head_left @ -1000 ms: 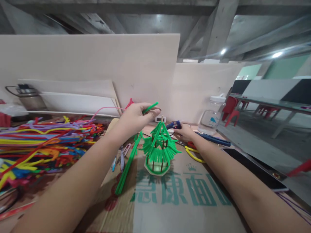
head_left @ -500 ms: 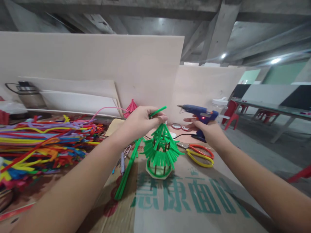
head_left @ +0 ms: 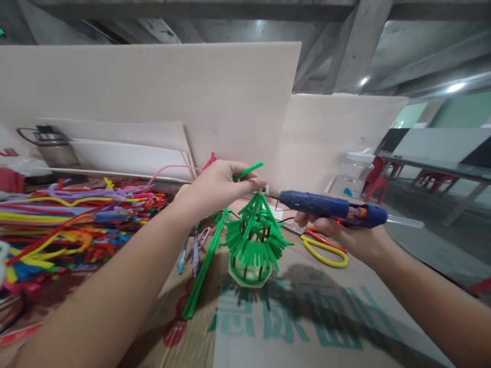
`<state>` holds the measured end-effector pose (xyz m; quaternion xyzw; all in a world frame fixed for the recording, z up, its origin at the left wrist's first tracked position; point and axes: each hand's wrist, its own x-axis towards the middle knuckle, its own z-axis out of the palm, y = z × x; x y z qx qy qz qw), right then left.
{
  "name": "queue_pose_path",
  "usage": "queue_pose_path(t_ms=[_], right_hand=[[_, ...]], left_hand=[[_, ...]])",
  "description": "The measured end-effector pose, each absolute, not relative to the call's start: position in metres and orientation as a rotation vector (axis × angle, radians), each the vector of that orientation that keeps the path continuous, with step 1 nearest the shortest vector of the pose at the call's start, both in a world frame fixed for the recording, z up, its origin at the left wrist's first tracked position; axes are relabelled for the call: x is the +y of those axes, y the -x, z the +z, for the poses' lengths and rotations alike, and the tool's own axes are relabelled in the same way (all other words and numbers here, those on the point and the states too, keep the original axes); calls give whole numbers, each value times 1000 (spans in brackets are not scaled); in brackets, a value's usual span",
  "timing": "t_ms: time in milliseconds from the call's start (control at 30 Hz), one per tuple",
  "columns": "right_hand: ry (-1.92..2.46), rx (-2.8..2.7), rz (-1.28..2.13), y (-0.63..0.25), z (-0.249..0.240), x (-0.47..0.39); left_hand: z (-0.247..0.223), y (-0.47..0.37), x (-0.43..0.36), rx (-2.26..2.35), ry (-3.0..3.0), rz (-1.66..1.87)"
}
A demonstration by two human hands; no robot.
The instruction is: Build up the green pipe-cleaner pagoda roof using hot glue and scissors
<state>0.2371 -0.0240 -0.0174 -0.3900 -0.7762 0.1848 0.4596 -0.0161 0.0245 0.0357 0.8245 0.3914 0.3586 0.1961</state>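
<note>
A small green pavilion [head_left: 255,240] made of pipe cleaners, with brown posts and an octagonal base, stands upright in front of me. My left hand [head_left: 230,181] is closed at its peak, and a short green pipe cleaner [head_left: 249,171] sticks out between the fingers. What the fingertips pinch at the peak is partly hidden. In my right hand [head_left: 341,232] is a blue hot glue gun [head_left: 314,202], a clear glue stick [head_left: 406,221] protruding from its back. Its nozzle reaches the pavilion's tip, by my left fingertips; whether it touches I cannot tell.
Scissors with red and yellow handles [head_left: 326,253] lie right of the pavilion. Long green pipe cleaners [head_left: 203,276] rest on its left, beside pens [head_left: 196,255]. A heap of coloured pipe cleaners [head_left: 76,220] covers the left side. A clear jar [head_left: 353,171] stands at the back right.
My right hand has brought the glue gun down and left, turning it level so the nozzle is at the pavilion's peak. The left hand keeps its hold there.
</note>
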Motion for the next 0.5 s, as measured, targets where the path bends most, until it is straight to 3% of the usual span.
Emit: queue_pose_path(t_ms=[500], right_hand=[[1123,-1954,247,-229,-17,-27]], left_hand=[[36,16,26,1079,-2324,1045]])
